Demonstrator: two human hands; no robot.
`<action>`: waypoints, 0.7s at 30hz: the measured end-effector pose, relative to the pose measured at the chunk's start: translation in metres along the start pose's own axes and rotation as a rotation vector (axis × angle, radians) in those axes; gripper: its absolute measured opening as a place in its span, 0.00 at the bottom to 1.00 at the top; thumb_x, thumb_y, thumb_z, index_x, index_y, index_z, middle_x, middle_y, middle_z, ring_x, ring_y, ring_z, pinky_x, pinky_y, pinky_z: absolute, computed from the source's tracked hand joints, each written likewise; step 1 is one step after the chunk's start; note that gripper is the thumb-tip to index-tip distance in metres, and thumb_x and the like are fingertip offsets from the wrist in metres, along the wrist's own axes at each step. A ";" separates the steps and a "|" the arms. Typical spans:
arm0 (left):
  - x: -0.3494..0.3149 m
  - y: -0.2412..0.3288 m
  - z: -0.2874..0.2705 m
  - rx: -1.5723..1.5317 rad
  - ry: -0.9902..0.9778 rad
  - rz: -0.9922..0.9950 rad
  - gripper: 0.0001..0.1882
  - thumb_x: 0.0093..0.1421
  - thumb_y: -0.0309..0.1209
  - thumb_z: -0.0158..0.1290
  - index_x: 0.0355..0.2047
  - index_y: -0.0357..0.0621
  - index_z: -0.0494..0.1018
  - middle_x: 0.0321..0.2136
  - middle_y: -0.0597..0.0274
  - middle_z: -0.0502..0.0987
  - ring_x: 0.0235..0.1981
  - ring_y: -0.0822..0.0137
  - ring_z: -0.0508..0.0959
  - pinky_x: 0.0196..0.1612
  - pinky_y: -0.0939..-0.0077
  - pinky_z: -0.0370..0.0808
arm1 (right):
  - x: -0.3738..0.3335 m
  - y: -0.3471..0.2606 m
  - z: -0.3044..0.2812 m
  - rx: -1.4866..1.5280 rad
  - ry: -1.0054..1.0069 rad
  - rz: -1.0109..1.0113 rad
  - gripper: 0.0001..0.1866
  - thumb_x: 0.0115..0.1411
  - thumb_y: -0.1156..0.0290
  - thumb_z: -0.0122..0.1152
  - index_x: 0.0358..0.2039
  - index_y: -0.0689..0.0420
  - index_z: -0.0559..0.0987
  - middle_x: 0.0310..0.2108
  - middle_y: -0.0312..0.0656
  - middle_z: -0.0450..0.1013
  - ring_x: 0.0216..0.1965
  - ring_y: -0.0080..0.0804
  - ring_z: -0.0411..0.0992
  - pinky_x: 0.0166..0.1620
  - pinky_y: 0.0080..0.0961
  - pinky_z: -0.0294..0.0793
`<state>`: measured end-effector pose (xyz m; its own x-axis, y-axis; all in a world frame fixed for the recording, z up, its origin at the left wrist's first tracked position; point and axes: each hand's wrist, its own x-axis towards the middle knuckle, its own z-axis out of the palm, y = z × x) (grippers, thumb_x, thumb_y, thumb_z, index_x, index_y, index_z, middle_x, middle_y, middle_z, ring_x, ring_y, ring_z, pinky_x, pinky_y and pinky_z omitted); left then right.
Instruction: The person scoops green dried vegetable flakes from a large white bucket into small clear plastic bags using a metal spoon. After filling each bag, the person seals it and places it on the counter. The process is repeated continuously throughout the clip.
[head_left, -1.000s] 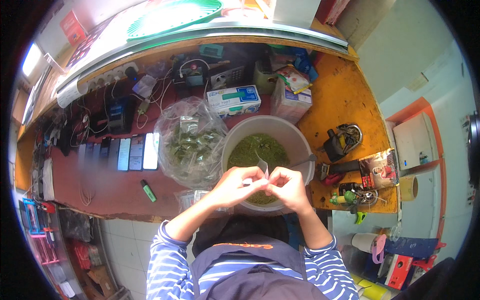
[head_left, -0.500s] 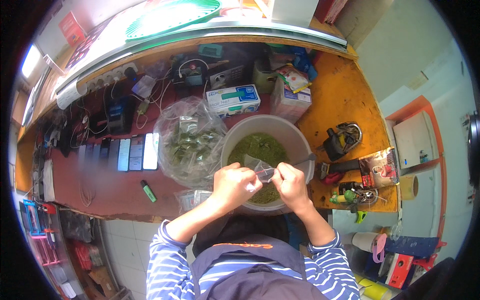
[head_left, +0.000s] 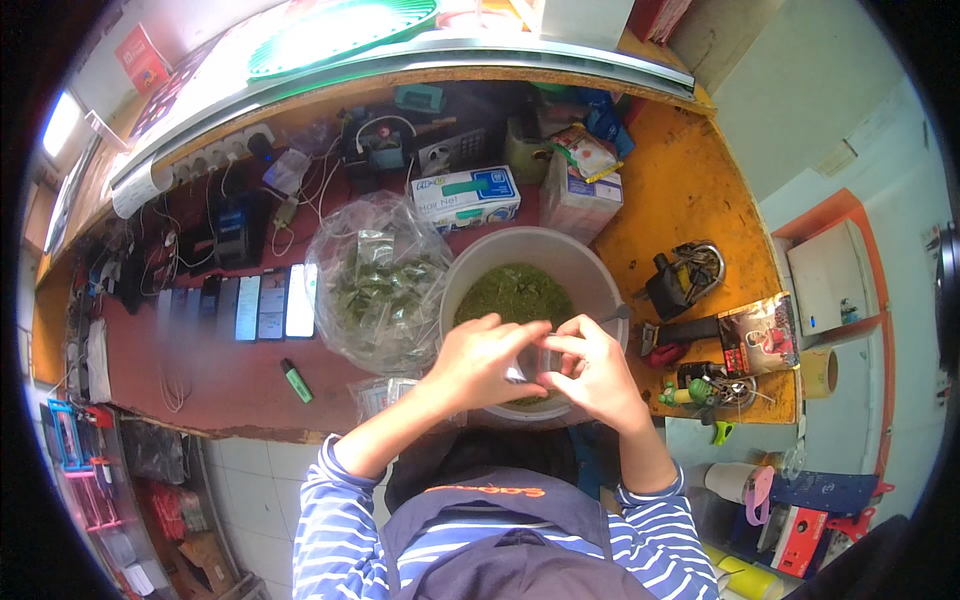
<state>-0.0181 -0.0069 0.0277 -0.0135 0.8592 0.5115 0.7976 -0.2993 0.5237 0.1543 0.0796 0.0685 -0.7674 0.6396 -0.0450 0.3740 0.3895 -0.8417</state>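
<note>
Left fingers [head_left: 520, 335]: thumb and fingertips stand apart, clear plastic showing in the gap; whether they grip it, cannot tell.
Right fingers [head_left: 572, 346]: curled, thumb apart from forefinger, the same plastic between them; firmness of hold, cannot tell.
Small clear bag [head_left: 518, 372]: between the two hands, above the near part of the bucket, mostly hidden by fingers; contents cannot be made out.
Left hand [head_left: 470, 362]: over the near left rim, back of the hand up.
Right hand [head_left: 604, 384]: over the near right rim, opposite the left, the two close together.
Bucket [head_left: 592, 272]: whitish, round, wide-mouthed, directly beneath the hands.
Green shredded matter [head_left: 514, 291]: lies in the bucket, visible beyond the fingers.
Large clear bag [head_left: 335, 300]: just left of the bucket, holds many small packets with green contents.
Flat clear packets [head_left: 372, 398]: at the near table edge, beside the left forearm.
Green marker [head_left: 297, 382]: left of those packets, lying aslant.
Phones [head_left: 301, 303]: in a row left of the large bag, some screens lit.
White-and-blue box [head_left: 466, 199]: far side, beyond the bucket.
Carton [head_left: 580, 205]: right of that box, a coloured pouch [head_left: 586, 154] on top.
</note>
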 end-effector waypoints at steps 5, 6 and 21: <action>-0.005 -0.016 -0.006 0.232 0.244 0.068 0.24 0.35 0.42 0.70 0.34 0.50 0.80 0.19 0.68 0.72 0.21 0.65 0.70 0.23 0.70 0.69 | 0.023 0.051 0.007 -0.390 0.259 -0.291 0.07 0.52 0.75 0.65 0.34 0.55 0.83 0.40 0.43 0.73 0.44 0.41 0.73 0.45 0.33 0.73; -0.005 -0.018 -0.013 0.247 0.257 0.038 0.25 0.35 0.42 0.70 0.35 0.49 0.80 0.19 0.67 0.73 0.21 0.64 0.71 0.24 0.71 0.70 | 0.023 0.070 0.010 -0.577 0.190 -0.316 0.07 0.52 0.74 0.64 0.34 0.54 0.83 0.39 0.42 0.74 0.43 0.41 0.74 0.44 0.33 0.73; -0.017 -0.043 -0.042 0.069 0.379 0.003 0.34 0.38 0.44 0.69 0.42 0.33 0.77 0.34 0.49 0.80 0.32 0.57 0.81 0.38 0.67 0.77 | 0.016 0.051 0.033 -0.324 -0.128 -0.064 0.08 0.52 0.66 0.66 0.31 0.54 0.85 0.30 0.43 0.78 0.33 0.41 0.78 0.38 0.34 0.77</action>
<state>-0.0777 -0.0254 0.0248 -0.2225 0.6404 0.7351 0.8364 -0.2620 0.4814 0.1436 0.0880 0.0067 -0.8460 0.5268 -0.0822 0.4530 0.6289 -0.6318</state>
